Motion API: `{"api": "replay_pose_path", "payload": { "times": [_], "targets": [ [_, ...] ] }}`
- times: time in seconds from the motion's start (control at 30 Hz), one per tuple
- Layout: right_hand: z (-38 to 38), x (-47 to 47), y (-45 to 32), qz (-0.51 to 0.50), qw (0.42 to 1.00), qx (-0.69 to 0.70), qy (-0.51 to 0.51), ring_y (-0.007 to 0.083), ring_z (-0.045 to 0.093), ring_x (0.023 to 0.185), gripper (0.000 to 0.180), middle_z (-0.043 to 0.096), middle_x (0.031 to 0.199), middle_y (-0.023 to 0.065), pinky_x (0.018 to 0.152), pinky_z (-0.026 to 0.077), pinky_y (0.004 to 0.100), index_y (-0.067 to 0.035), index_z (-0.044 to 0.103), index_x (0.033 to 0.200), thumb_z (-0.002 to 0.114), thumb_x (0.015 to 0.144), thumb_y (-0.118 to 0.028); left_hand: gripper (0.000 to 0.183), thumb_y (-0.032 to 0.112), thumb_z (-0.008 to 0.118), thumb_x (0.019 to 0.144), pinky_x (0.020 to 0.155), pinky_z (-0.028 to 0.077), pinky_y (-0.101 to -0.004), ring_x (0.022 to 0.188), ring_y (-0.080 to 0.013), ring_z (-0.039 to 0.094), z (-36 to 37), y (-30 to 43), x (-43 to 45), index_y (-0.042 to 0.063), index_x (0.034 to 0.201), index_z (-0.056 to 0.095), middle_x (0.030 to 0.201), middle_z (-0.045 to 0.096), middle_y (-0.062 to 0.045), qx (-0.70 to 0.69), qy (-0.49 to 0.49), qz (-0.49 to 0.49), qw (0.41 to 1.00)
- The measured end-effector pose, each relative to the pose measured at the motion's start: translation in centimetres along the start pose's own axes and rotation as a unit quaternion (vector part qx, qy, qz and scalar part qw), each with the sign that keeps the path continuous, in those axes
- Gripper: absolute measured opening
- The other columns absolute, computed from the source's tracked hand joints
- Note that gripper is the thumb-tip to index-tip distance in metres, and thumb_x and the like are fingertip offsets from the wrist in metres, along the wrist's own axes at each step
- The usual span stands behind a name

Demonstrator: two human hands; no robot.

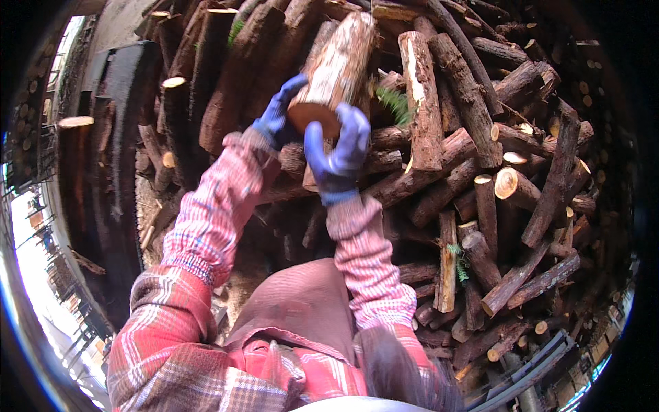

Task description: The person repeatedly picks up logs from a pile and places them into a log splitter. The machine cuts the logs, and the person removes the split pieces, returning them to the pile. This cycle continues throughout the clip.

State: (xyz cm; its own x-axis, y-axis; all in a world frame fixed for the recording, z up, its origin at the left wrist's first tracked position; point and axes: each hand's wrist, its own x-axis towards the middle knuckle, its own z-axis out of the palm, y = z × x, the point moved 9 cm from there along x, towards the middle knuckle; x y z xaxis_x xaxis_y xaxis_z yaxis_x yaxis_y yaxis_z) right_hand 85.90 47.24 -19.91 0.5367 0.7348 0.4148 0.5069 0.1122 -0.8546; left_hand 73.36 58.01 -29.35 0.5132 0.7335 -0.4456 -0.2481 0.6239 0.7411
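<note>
A thick log [340, 64] with pale, partly stripped bark lies lengthwise before me at the top centre, its sawn end towards me. My left hand [282, 110], in a blue work glove, is at the left side of that end, its fingers along the bark. At the right of the same end is my right hand [340, 147], also gloved in blue, with its fingers raised and apart. Whether the right fingers touch the wood cannot be made out. Both hands are slightly blurred.
Cut logs [458, 175] are heaped at the front and right, crossing at many angles. Thicker logs [237, 77] lean side by side at the upper left. A dark upright panel [126, 123] stands at the left. Grey curved bars [535, 371] show at the lower right.
</note>
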Motion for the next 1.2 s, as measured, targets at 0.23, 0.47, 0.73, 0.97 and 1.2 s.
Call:
{"api": "replay_pose_path", "payload": {
  "times": [0.23,0.47,0.73,0.97,1.2],
  "targets": [
    [-7.9,-7.2,-1.2,0.415,0.840,0.311,-0.157,0.0161,0.064,0.106,0.033,0.069,0.116,0.0083,0.090,0.053,0.0301,-0.001,0.065,0.128,0.067,0.096,-0.006,0.069,0.036,0.068,0.094,0.119,0.039,-0.0501,0.133,-0.0314,0.058,1.4,-2.1,-23.2,0.000,0.150,0.049,0.147,0.059,-0.017,-0.279,0.013,-0.225,0.934],
    [0.2,-1.6,-8.6,-0.225,0.905,0.105,-0.344,0.0408,0.063,0.120,0.038,0.066,0.129,0.0201,0.105,0.049,0.0483,-0.003,0.065,0.130,0.067,0.095,-0.020,0.063,0.036,0.068,0.097,0.122,0.036,-0.0468,0.134,-0.0252,0.058,2.3,8.0,-35.8,0.001,0.147,0.052,0.143,0.062,-0.016,-0.103,0.085,-0.299,0.945],
    [7.9,5.4,-0.3,-0.085,0.869,0.031,-0.487,0.0282,0.070,0.106,0.032,0.074,0.113,0.0112,0.098,0.053,0.0406,-0.008,0.069,0.125,0.050,0.102,-0.020,0.064,0.047,0.060,0.101,0.100,0.053,-0.0448,0.112,-0.0248,0.067,11.2,18.3,-22.5,0.014,0.154,0.045,0.126,0.066,-0.013,-0.209,-0.211,-0.021,0.955],
    [-2.8,-7.8,4.8,0.429,0.793,0.252,-0.350,0.0272,0.070,0.105,0.036,0.073,0.114,0.0110,0.096,0.055,0.0390,-0.008,0.068,0.126,0.053,0.102,-0.029,0.122,0.041,0.096,0.068,0.114,0.043,-0.0436,0.136,-0.0315,0.052,9.3,15.7,-32.4,0.009,0.163,0.025,0.149,0.051,-0.022,0.468,0.028,0.185,0.863],
    [1.9,-14.1,-9.0,0.484,0.672,0.412,-0.381,0.0263,0.069,0.104,0.041,0.073,0.115,0.0108,0.094,0.056,0.0375,-0.008,0.067,0.128,0.055,0.102,-0.039,0.127,0.038,0.094,0.051,0.123,0.035,-0.0373,0.144,-0.0337,0.047,-0.2,6.2,-44.8,0.001,0.157,0.035,0.154,0.047,-0.023,0.546,0.261,0.173,0.777]
  ]
}}
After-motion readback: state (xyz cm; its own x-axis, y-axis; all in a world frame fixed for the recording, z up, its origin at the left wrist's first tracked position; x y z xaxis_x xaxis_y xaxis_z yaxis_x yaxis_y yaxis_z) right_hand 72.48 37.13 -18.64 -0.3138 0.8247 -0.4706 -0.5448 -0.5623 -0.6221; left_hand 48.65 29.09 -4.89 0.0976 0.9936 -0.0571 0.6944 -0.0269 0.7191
